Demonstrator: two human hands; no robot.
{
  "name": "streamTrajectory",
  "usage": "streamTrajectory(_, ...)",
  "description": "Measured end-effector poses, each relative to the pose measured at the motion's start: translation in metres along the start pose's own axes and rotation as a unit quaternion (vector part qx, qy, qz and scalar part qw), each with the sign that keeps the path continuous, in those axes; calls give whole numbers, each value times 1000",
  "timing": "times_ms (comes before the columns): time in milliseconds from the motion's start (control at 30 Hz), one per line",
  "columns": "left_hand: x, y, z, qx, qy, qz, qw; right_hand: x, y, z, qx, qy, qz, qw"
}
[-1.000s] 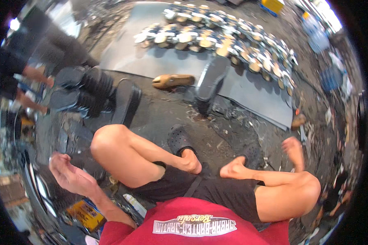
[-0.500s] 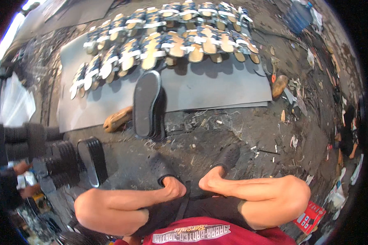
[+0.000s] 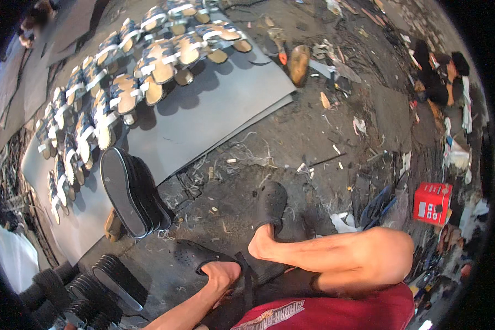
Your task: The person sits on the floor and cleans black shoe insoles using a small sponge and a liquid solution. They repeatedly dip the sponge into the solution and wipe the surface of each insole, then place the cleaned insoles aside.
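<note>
- Left grip and right grip are both outside the view, so I cannot tell whether either is spread, pressed together or pinching anything.
- A stack of black soles (image 3: 125,190) stands tilted out ahead on the left grip's side, at the near edge of a grey sheet (image 3: 209,118), with no hand on it in view.
- A brown, rounded block (image 3: 112,226) shows partly behind that stack, farther toward the left grip's side.
- More black soles (image 3: 114,280) stand in rows lower down on the left grip's side, nearer the person than the tilted stack.
- Sandals (image 3: 126,100) with tan footbeds, white bands and dark straps line the grey sheet in rows, beyond the tilted stack.
- Another brown block (image 3: 299,66) lies on the ground just beside the sheet's corner, far ahead and toward the right grip's side.
- A red box (image 3: 430,204) stands on the right grip's side, just past the bent right knee (image 3: 388,250).
- Two dark clogs (image 3: 271,202) are on the person's feet, on the ground between the two grips' sides.
</note>
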State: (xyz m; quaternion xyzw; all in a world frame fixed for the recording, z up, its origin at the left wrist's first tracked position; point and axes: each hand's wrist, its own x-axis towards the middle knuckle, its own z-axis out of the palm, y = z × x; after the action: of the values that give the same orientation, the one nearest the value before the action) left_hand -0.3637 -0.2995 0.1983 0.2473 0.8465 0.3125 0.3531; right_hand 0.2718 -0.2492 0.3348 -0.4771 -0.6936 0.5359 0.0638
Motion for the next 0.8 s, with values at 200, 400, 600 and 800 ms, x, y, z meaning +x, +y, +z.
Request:
streamTrajectory(200, -28, -12, 7, -47, -45, 29, 997, -42, -8, 24, -25, 81, -62, 995)
streamTrajectory(400, -66, -41, -13, -99, -62, 34, 993, -66, -34, 41, -22, 176, -176, 968)
streamTrajectory(600, -93, -83, -34, -147, -77, 24, 986, -74, -61, 38, -29, 197, -256, 946)
streamTrajectory(800, -108, -116, -37, -180, -93, 9, 979, -102, -23, 69, -32, 123, -198, 972)
